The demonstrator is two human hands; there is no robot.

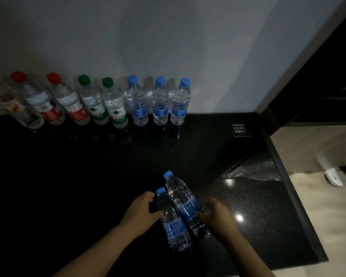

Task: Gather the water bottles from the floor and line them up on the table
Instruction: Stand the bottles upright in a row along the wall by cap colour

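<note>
Looking down at the glossy black stone tabletop (pixel 88 186) here. My left hand (pixel 140 212) has its grip clamped around a clear plastic blue-capped bottle (pixel 173 226). My right hand (pixel 218 216), a bit blurry, has its grip wrapped on a second blue-capped bottle (pixel 183 200). The two bottles touch, tilted, at the near side of the tabletop; can't tell if they rest on it. Both have blue labels with white print too small to read.

Standing in a row along the white wall (pixel 208 56): a white-capped bottle (pixel 8 102), two red-capped bottles (pixel 42 102) with red-and-white labels, two green-capped bottles (pixel 116 108) with a mountain logo, and three blue-labelled bottles (pixel 160 104). Further right lies a small black sign (pixel 240 129) with white Chinese characters I can't make out.
</note>
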